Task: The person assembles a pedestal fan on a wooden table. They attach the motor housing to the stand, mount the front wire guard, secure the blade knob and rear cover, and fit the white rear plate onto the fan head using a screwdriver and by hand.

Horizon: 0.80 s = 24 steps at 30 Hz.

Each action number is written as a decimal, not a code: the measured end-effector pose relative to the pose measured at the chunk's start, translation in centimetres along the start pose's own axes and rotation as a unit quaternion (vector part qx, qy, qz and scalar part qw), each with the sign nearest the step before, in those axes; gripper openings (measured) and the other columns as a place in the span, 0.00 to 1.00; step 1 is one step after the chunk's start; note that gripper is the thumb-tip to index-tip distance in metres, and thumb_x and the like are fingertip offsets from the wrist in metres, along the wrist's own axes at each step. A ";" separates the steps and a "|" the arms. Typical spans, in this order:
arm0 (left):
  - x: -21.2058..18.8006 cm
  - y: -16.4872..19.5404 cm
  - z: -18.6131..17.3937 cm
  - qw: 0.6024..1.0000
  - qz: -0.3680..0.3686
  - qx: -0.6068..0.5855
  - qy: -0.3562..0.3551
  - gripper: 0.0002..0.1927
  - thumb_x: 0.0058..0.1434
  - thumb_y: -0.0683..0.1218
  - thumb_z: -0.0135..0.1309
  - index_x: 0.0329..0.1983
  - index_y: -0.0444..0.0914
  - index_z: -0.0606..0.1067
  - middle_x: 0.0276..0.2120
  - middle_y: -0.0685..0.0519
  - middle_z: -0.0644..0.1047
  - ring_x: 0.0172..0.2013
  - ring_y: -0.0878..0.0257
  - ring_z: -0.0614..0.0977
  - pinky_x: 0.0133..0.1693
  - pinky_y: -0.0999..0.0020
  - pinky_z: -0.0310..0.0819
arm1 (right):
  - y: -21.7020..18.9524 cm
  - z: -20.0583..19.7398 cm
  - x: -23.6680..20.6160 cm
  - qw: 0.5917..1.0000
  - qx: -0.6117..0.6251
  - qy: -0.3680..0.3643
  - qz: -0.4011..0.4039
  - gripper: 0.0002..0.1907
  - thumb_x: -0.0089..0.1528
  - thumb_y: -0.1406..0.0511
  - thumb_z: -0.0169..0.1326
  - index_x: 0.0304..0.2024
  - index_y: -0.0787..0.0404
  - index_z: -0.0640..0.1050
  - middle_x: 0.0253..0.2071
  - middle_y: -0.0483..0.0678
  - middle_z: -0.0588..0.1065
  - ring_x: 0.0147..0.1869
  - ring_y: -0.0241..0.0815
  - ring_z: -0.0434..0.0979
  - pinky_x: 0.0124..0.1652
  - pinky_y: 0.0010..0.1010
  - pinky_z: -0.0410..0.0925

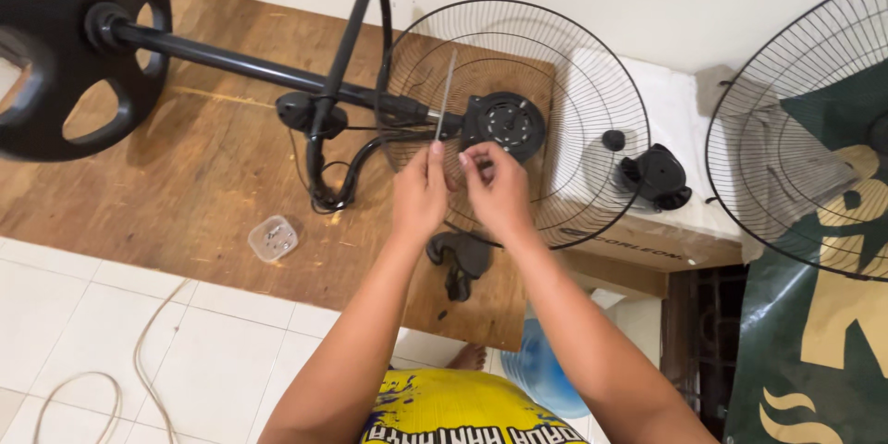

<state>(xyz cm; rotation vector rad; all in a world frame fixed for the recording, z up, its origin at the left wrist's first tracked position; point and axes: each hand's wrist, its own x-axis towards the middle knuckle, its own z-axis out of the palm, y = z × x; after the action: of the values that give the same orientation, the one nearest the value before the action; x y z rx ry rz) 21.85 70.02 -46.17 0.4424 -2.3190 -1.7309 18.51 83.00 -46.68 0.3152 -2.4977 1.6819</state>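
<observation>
My left hand (pixel 421 192) pinches the lower end of a thin, straight metal rod (pixel 447 92) that points up and away over a black wire fan guard (pixel 592 102). My right hand (pixel 499 190) meets it, fingertips closed on something small that I cannot make out. Both hands hover over a wooden board (pixel 203 194). Behind the hands lies the black fan motor housing (pixel 504 122) on its pole (pixel 231 55), with a round black base (pixel 65 46) at the far left. A black curved part (pixel 462 259) lies under my wrists.
A small clear plastic container (pixel 273 238) sits on the board at left. A black cable (pixel 347 83) loops over the pole. A second fan guard (pixel 795 139) stands at right by a black knob piece (pixel 659 176) on a white box (pixel 675 120). A thin cord (pixel 139 361) lies on the white floor tiles.
</observation>
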 end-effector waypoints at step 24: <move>-6.0 -25.4 -29.3 0.969 0.006 0.208 0.133 0.12 0.73 0.48 0.47 0.36 0.36 0.72 0.30 0.37 0.77 0.34 0.35 0.78 0.36 0.41 0.68 | 0.2 32.9 -11.4 0.966 -0.053 -0.251 -0.028 0.10 0.63 0.67 0.58 0.47 0.61 0.80 0.40 0.53 0.83 0.39 0.48 0.85 0.39 0.34 0.76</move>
<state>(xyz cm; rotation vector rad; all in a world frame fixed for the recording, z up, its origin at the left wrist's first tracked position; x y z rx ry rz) 40.34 39.29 -62.11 0.6813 -2.4633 -1.0880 30.25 53.82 -61.71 0.8895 -2.8723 1.5948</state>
